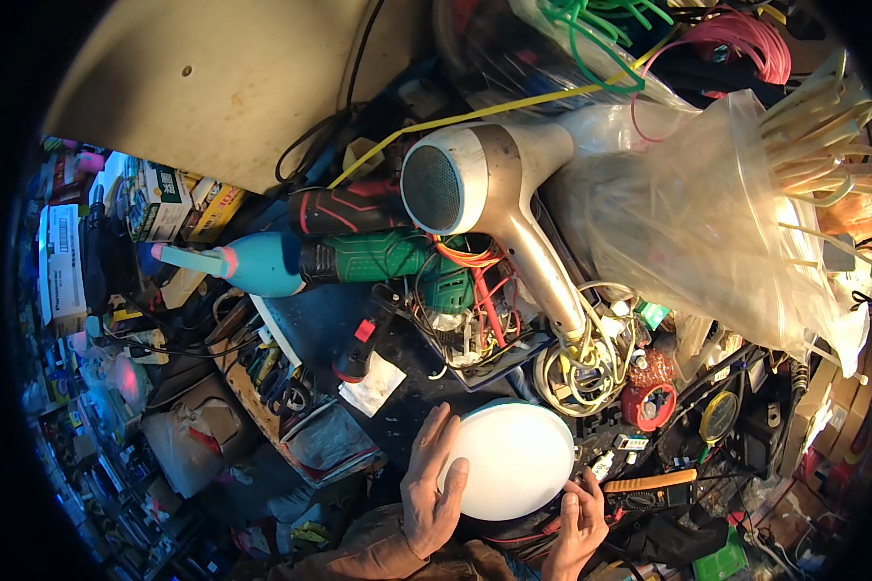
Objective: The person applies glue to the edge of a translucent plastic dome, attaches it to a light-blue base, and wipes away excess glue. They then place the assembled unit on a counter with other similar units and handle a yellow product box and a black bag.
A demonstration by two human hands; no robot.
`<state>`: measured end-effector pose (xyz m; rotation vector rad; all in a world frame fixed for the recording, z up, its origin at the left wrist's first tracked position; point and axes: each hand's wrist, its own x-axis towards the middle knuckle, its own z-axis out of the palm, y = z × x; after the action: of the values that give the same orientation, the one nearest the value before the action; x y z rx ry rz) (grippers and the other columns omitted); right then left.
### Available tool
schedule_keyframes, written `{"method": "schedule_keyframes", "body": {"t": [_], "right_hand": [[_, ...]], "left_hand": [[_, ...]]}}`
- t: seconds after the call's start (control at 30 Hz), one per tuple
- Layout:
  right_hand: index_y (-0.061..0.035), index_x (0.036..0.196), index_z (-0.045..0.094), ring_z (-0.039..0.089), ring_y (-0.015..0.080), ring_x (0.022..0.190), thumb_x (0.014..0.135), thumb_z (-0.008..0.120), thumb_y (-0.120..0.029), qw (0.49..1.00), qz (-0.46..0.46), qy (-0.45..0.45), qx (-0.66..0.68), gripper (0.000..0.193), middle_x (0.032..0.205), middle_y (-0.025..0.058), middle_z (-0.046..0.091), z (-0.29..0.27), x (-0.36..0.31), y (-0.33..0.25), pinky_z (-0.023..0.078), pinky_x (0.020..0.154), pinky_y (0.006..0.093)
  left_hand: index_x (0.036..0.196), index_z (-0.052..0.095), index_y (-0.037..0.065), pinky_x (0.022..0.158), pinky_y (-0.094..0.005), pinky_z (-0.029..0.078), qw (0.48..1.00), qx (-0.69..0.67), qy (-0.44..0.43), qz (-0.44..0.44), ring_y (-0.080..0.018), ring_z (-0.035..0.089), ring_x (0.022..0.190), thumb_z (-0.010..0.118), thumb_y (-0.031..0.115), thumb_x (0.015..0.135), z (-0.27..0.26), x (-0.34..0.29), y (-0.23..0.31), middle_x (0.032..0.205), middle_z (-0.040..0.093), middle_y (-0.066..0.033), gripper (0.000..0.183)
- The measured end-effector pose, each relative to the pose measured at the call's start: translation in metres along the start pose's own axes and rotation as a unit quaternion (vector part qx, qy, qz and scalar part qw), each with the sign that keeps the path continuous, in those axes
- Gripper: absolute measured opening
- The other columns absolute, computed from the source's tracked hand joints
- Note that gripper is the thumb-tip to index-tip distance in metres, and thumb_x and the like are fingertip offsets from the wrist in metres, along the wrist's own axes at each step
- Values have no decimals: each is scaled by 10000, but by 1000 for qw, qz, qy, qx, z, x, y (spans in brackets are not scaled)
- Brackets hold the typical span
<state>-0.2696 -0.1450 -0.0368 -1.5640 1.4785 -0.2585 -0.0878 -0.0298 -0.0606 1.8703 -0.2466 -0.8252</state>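
A smooth white round dome-shaped cover with a pale rim (510,459), like a lamp cover, sits in front of me at the table's near side. My left hand (430,489) holds its left edge, thumb over the front and fingers stretched up along the side. At its lower right rim is my right hand (577,523), thumb and fingers bent together. Whatever those fingertips pinch, if anything, is too small to make out. The dome hides what lies beneath it. Just left of it rests a crumpled white paper (372,386).
Beyond the dome lie a hair dryer (538,261), a green power tool (383,256), a teal squeeze bulb (266,264) and coiled cable (581,381). A large clear plastic bag (678,213) fills the right. A red tape roll (647,406) and an orange-handled tool (652,480) lie nearer.
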Motion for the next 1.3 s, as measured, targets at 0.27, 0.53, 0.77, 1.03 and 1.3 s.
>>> {"method": "schedule_keyframes", "body": {"t": [0.27, 0.53, 0.77, 1.03, 1.3], "right_hand": [[90, 1415, 717, 641, 305, 1399, 1134, 689, -244, 994, 51, 34, 88, 437, 1570, 236, 632, 1, 4, -6, 476, 1212, 442], [58, 1658, 453, 566, 379, 1542, 1054, 657, -81, 886, 116, -7, 450, 653, 1687, 250, 524, -14, -8, -47, 461, 1306, 498], [110, 1600, 507, 557, 427, 1537, 1137, 570, 8, 914, 14, -264, 307, 478, 1656, 291, 551, 21, -35, -78, 411, 1324, 550], [82, 1559, 580, 653, 320, 1453, 1086, 628, 71, 923, 10, -321, 212, 475, 1572, 246, 649, 63, -53, -89, 501, 1249, 445], [85, 1542, 603, 654, 272, 1437, 1040, 762, 74, 916, -43, -278, 286, 527, 1544, 208, 671, 92, -53, -94, 514, 1237, 401]], "left_hand": [[1668, 494, -71, 1348, -508, 321, 999, 16, -5, 38, -430, 395, 1654, 519, 195, 1167, -10, 0, -5, 1768, 416, -293, 568], [1572, 592, -80, 1181, -493, 533, 971, -219, 94, -27, -332, 608, 1460, 442, 411, 1214, -59, -23, -10, 1587, 614, -236, 626], [1504, 728, 77, 956, -373, 616, 925, 300, 182, 145, -280, 684, 1240, 847, 87, 1012, -104, 0, -59, 1415, 655, -160, 507], [1193, 864, 87, 810, -441, 595, 906, 266, 192, 266, -343, 715, 935, 886, 30, 897, -97, 54, -106, 1122, 762, -87, 303], [1083, 851, -33, 775, -271, 619, 996, -56, 48, -47, -109, 776, 857, 899, 18, 931, -111, -45, -9, 950, 846, -97, 168]]}}
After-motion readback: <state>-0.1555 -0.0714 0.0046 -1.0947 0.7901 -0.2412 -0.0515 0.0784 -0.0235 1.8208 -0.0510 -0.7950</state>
